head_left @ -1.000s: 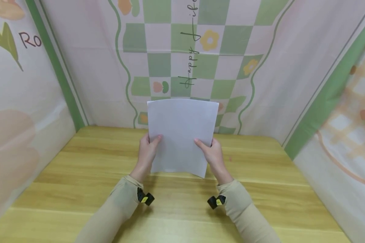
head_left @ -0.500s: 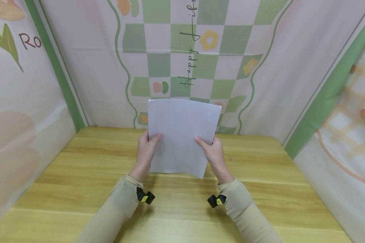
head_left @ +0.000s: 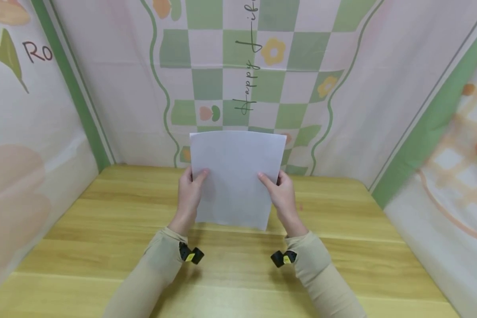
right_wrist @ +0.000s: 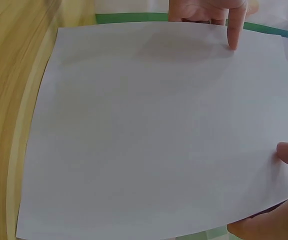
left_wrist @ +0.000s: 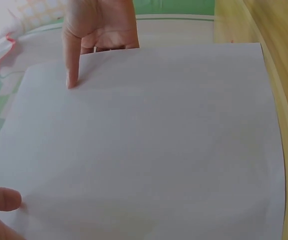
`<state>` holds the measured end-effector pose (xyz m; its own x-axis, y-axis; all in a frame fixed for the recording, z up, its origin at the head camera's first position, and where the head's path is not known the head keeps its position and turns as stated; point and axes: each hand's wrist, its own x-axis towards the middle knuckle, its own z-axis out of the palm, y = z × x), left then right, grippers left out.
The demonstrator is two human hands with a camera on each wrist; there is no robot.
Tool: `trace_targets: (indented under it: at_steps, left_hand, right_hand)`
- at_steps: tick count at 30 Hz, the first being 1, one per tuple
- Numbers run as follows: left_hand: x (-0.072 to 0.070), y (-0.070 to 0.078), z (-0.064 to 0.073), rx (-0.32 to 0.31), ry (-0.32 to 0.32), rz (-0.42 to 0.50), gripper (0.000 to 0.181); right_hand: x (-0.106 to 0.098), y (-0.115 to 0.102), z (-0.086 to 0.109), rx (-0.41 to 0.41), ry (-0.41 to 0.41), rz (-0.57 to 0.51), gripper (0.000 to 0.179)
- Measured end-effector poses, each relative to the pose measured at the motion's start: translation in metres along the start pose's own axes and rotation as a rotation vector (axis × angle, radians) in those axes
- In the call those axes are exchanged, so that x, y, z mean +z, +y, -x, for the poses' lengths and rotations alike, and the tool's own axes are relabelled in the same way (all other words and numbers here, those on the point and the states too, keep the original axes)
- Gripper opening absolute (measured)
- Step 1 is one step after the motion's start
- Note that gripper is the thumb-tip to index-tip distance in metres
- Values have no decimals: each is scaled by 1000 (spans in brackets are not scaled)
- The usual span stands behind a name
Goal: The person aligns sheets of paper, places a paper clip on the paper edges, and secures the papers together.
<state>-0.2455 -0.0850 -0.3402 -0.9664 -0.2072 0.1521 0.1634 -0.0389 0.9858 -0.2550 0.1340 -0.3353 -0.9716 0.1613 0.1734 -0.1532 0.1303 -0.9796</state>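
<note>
Head view puts the white paper (head_left: pixel 234 176) mid-scene, tilted up above the far part of the wooden table (head_left: pixel 238 282), its top edge slightly bowed. The left hand (head_left: pixel 188 195) pinches one side and the right hand (head_left: pixel 284 196) the other, thumbs on the near face, remaining fingers mostly hidden behind. Whether the lower edge touches the table I cannot tell, nor whether this is one sheet or several.

To hold it well, I'd judge, both thumbs should sit level and press lightly, since thin paper likely creases under a hard pinch; drawing the sides gently outward would probably flatten the bow.

A checked cloth (head_left: pixel 208 84) hangs beyond the top edge and would likely limit any reach forward. Black wrist cameras (head_left: pixel 197 255) jut inward from the beige sleeves (head_left: pixel 155 265), near the lower corners, and could catch on them if the wrists turned in. Right of the paper, the table bears a small reddish mark (head_left: pixel 301 207)
</note>
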Motion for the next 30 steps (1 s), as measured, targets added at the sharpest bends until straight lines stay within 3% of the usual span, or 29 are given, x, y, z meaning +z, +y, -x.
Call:
trace_targets:
  at_steps: [7,21,30]
  left_hand:
    - [4,1,-2,54,14,13,38]
    - [9,8,1,62,35,51,37]
    - [5,9,3,69,42,47,37]
  right_hand:
    - [-1,-2,-2,2,-8,-21,43]
    - [-1,-3,-3,-5,-8,-63,43]
    - [0,-7,-2,-24,-21,-48,43]
